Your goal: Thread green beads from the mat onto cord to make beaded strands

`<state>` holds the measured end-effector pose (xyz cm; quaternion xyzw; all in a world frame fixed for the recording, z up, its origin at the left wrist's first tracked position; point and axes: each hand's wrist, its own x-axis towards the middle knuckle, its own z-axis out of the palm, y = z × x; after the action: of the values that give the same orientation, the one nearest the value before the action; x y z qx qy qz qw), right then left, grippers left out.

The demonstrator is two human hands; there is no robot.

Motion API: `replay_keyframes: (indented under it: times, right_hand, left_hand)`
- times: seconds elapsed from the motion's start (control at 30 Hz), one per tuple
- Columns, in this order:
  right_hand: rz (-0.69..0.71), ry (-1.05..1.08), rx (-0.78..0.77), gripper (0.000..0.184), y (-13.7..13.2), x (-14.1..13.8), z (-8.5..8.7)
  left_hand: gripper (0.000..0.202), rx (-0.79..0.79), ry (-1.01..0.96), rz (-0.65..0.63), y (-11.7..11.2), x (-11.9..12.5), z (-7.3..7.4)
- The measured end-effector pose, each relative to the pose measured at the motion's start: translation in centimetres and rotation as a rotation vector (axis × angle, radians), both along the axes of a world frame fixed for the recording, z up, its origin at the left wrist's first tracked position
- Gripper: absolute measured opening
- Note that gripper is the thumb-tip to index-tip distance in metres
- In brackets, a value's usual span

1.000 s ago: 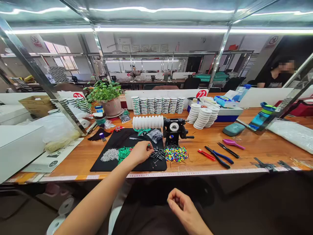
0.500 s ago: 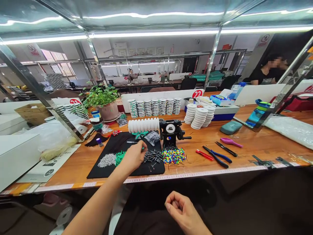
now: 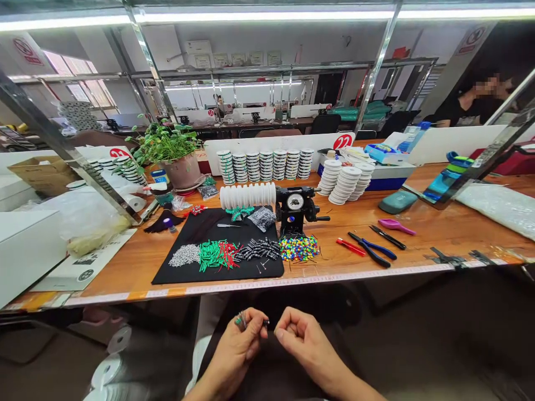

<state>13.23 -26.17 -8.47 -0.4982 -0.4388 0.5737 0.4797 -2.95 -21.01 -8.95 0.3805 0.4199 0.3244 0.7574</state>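
My left hand (image 3: 240, 346), with a green ring on a finger, is closed in a pinch on a small black piece (image 3: 266, 322). Close beside it, fingertips pressed together, is my right hand (image 3: 308, 344); whatever it pinches is too small to make out. Both hands are below the table edge, over my lap. On a black mat (image 3: 188, 225) lie heaps of small silver pieces (image 3: 184, 255), green tubes (image 3: 211, 255), red tubes (image 3: 229, 254) and black pieces with pale marks (image 3: 259, 249). Multicoloured beads (image 3: 298, 249) sit at the mat's right.
Behind the beads stands a black hand-cranked device (image 3: 292, 209) beside a row of white spools (image 3: 247, 195). To the right lie blue-handled pliers (image 3: 371, 248), a red tool (image 3: 351, 247) and a pink scoop (image 3: 396, 226). Metal posts (image 3: 146, 53) rise from the table.
My left hand has come back from the black pieces on the mat to beside my right hand, now with a small black piece. My right hand has risen slightly. The view has tilted down.
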Motion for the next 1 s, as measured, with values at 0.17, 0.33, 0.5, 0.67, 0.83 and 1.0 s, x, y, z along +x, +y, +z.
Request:
replay_keyframes:
  times: [0.17, 0.33, 0.5, 0.67, 0.83, 1.0]
  right_hand:
    - [0.027, 0.166, -0.063, 0.024, -0.46, -0.32, -0.2]
    - [0.06, 0.294, -0.174, 0.021, -0.49, -0.58, -0.11]
    - [-0.004, 0.203, -0.105, 0.022, -0.51, -0.61, -0.41]
    - [-0.029, 0.002, -0.042, 0.021, -0.6, -0.72, -0.5]
    - [-0.02, -0.03, -0.032, 0.017, -0.56, -0.83, -0.87]
    - [-0.019, -0.033, -0.03, 0.017, -0.53, -0.62, -0.83]
  left_hand:
    - [0.048, 0.003, -0.017, 0.078, -0.49, 0.5, -0.64]
    - [0.048, 0.06, 0.032, 0.121, -0.49, 0.33, -0.63]
    - [0.051, 0.1, 0.081, 0.152, -0.32, 0.43, -0.47]
    - [0.053, 0.127, 0.122, 0.145, -0.28, 0.39, -0.46]
    - [0.056, 0.148, 0.178, 0.116, -0.37, 0.17, -0.55]
    - [0.058, 0.179, 0.219, 0.087, -0.38, 0.29, -0.4]
